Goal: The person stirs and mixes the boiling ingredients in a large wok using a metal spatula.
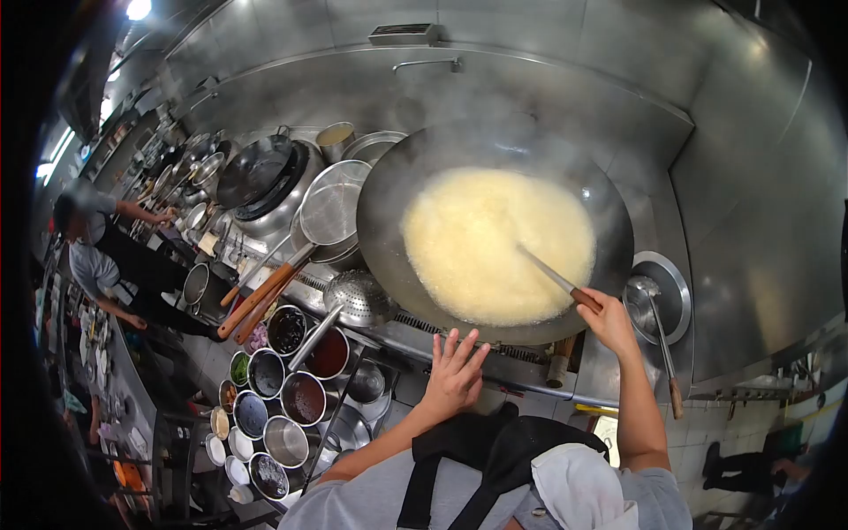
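Note:
A very large dark wok (384,212) holds bubbling, foamy yellow liquid (486,238), with steam above it. My right hand (609,322) is closed around the wooden handle of a long metal wok utensil (549,272) at the wok's right front. The utensil's head is sunk in the liquid, so I cannot tell whether it is a ladle or a spatula. My left hand (455,375) is open with fingers spread, by the wok's front edge and holding nothing. Left of it, a perforated metal strainer (358,299) rests on the stove edge.
On the right, a metal bowl (678,305) holds a wooden-handled ladle (662,340). Left of the wok are a mesh strainer (331,208) and a smaller wok (256,172). Several sauce pots (303,397) crowd the lower left. A person (102,247) stands farther left.

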A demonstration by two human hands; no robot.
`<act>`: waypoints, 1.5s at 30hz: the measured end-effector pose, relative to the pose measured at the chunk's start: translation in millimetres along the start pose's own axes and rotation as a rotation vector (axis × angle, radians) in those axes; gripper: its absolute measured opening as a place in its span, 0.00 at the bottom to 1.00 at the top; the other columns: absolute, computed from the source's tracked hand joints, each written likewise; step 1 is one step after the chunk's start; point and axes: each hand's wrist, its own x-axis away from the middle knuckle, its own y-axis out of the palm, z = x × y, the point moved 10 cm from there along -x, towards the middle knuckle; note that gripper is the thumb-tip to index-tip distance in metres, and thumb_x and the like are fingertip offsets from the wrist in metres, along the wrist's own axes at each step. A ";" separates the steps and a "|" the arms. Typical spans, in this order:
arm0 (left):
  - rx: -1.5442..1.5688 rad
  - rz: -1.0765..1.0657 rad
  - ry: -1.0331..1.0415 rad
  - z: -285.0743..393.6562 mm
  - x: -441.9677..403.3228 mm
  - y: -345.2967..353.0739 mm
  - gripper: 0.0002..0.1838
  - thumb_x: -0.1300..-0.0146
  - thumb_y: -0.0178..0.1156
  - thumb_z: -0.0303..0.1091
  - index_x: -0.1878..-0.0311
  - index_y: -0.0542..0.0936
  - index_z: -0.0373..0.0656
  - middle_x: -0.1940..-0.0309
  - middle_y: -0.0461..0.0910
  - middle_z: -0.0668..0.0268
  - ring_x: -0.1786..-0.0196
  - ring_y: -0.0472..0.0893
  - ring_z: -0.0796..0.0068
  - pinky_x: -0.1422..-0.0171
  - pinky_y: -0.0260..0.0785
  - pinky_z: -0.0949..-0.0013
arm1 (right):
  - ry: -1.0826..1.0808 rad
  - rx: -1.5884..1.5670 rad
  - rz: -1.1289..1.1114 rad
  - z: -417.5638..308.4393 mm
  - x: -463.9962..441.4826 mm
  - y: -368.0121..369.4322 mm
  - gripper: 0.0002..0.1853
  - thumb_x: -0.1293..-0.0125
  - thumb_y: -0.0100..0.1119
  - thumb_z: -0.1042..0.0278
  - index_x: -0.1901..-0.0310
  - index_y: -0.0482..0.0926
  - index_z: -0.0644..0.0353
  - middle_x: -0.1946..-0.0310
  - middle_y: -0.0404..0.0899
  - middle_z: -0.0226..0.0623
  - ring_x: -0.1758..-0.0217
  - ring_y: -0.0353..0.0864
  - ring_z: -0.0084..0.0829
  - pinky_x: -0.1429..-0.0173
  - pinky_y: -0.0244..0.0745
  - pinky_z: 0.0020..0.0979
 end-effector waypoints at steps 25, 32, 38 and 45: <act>-0.032 0.045 0.046 -9.2 8.0 14.1 0.42 0.43 0.73 0.25 0.21 0.78 0.49 0.12 0.64 0.51 0.07 0.47 0.35 0.09 0.30 0.24 | 0.308 -0.014 -0.122 -49.5 136.3 -151.9 0.23 0.33 0.76 0.72 0.37 0.88 0.66 0.55 0.96 0.43 0.55 0.93 0.25 0.44 0.85 0.30; -0.051 0.047 0.001 -5.2 5.5 8.1 0.42 0.44 0.74 0.25 0.22 0.79 0.49 0.13 0.64 0.51 0.07 0.48 0.35 0.10 0.33 0.21 | 0.073 0.301 0.097 -27.6 96.8 -174.1 0.23 0.36 0.75 0.71 0.38 0.90 0.61 0.51 0.93 0.51 0.52 0.95 0.48 0.45 0.86 0.38; -0.041 0.054 -0.033 -0.7 2.9 4.7 0.41 0.43 0.73 0.24 0.22 0.79 0.48 0.13 0.64 0.52 0.08 0.51 0.34 0.12 0.39 0.18 | -0.099 0.464 0.219 23.5 37.0 -143.0 0.23 0.30 0.74 0.66 0.34 0.88 0.49 0.51 0.92 0.44 0.55 0.92 0.51 0.48 0.85 0.46; -0.096 0.114 -0.115 7.2 2.0 4.3 0.36 0.37 0.69 0.25 0.22 0.78 0.43 0.13 0.66 0.55 0.07 0.52 0.39 0.09 0.38 0.24 | -0.268 0.446 0.165 59.4 -62.3 -79.4 0.24 0.26 0.71 0.60 0.30 0.85 0.44 0.53 0.91 0.43 0.54 0.91 0.51 0.48 0.84 0.49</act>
